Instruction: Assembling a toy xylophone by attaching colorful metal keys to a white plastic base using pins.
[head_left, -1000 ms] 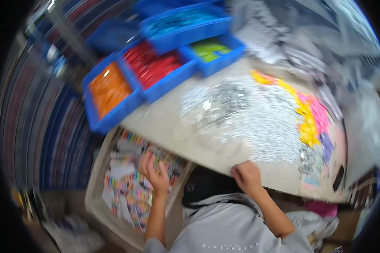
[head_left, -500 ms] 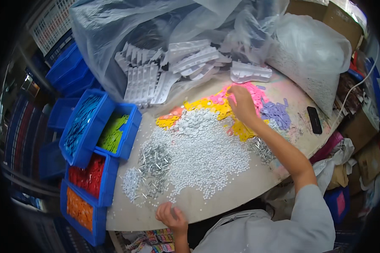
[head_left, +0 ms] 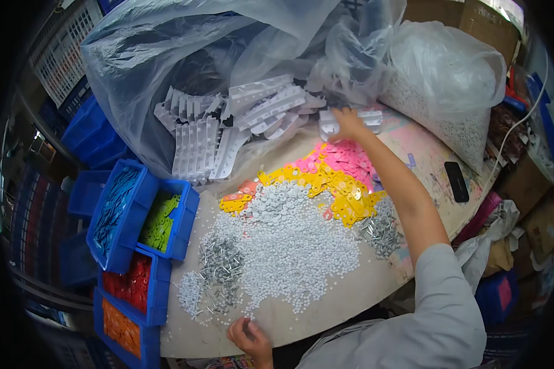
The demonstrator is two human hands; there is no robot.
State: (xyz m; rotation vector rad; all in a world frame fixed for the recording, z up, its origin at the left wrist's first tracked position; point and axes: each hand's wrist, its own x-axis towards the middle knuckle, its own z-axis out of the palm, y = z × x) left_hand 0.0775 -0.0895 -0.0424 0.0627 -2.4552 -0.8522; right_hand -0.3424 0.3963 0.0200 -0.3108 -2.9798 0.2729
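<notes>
My right hand point(head_left: 347, 125) reaches over the table to a white moulded plastic tray point(head_left: 370, 120), its fingers closed over the tray's left end. Just below that hand lies a heap of flat pink plastic pieces point(head_left: 345, 161), with yellow pieces point(head_left: 353, 206) nearer to me. At the table's front edge rests my left hand point(head_left: 250, 338), fingers loosely curled, thumb apart, nothing visible in it. Between the hands spreads a big pile of small white plastic bits point(head_left: 301, 252). Metal pins point(head_left: 220, 261) lie left of it. More metal pins point(head_left: 381, 232) are under my right forearm, which hides most of the purple pieces.
Blue bins of blue, green, red point(head_left: 128, 284) and orange pieces point(head_left: 121, 329) line the left edge. Behind, a clear plastic bag point(head_left: 135, 80) holds more white trays point(head_left: 197, 147). A filled bag point(head_left: 440, 92) and a black phone point(head_left: 456, 181) are at right.
My right hand has gone from the pink pieces back to the white tray. My left hand stays at the front edge. The whole view has shifted slightly.
</notes>
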